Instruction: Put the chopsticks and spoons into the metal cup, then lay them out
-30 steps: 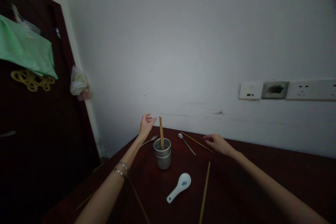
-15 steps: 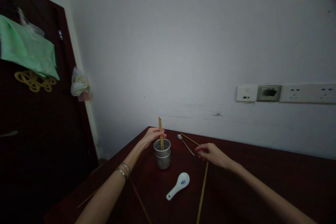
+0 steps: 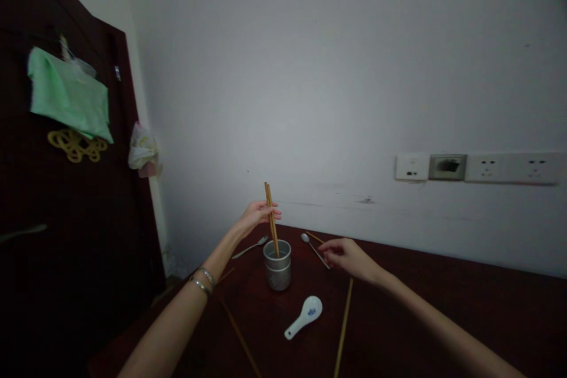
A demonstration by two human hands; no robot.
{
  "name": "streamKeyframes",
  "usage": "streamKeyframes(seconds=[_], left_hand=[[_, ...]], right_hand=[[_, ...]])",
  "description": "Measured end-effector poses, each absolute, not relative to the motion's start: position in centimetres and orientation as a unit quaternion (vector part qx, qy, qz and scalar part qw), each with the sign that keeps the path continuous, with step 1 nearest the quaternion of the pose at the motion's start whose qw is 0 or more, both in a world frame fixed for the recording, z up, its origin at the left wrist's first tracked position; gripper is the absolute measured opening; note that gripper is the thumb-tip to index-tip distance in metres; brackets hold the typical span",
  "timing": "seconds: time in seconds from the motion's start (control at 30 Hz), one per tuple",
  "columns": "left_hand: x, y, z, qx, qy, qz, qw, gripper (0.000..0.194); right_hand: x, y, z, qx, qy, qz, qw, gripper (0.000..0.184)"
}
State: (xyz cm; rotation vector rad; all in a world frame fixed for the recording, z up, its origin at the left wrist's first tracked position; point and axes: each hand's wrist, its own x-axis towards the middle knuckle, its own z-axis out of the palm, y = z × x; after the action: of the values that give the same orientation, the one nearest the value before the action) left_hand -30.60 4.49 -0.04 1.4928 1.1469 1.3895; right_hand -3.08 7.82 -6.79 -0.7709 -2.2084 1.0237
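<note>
Left hand (image 3: 257, 215) grips two chopsticks (image 3: 273, 230) partway along; they slant steeply, tops leaning left above the fingers, lower ends inside the cup (image 3: 278, 276) below. Off to the grip's right, the farther right hand (image 3: 349, 257) is over the spoon (image 3: 305, 238) handle; whether it grasps anything, I cannot tell.

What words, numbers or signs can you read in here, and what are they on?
There are none I can read.
White spoon: the blue mark on its bowl is too small to tell whether it is writing or a picture.
Metal cup: any marks on its side are too faint to read.
Plastic bag: too blurred to read.
Wall sockets: dark holes, but no readable letters.
</note>
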Motion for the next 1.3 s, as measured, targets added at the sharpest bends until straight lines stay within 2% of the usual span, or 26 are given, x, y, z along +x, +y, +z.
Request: streamKeyframes(seconds=[0.2, 0.33, 0.67, 0.87, 1.3], left_hand=[[-28.5, 2.3, 3.9, 0.633, 0.398, 0.544, 0.381, 0.032], [-26.5, 0.9, 4.5, 0.653, 0.35, 0.526, 0.418, 0.03], [-25.1, -0.3, 3.2, 0.628, 0.334, 0.514, 0.479, 0.029], [-26.0, 0.1, 2.6, 0.615, 0.365, 0.541, 0.442, 0.028], [-27.8, 0.1, 1.5, 0.632, 0.447, 0.488, 0.403, 0.036]], right_hand=[[-5.5, 5.7, -3.7, -0.251, -0.836, 0.299, 0.387, 0.028], [-7.6, 4.1, -2.0, -0.221, -0.814, 0.328, 0.425, 0.034], [-9.3, 1.9, -1.8, -0.221, -0.786, 0.407, 0.41, 0.027], [-8.6, 3.0, -3.0, -0.276, -0.78, 0.382, 0.41, 0.027], [-7.3, 4.2, -4.3, -0.313, -0.813, 0.251, 0.422, 0.027]])
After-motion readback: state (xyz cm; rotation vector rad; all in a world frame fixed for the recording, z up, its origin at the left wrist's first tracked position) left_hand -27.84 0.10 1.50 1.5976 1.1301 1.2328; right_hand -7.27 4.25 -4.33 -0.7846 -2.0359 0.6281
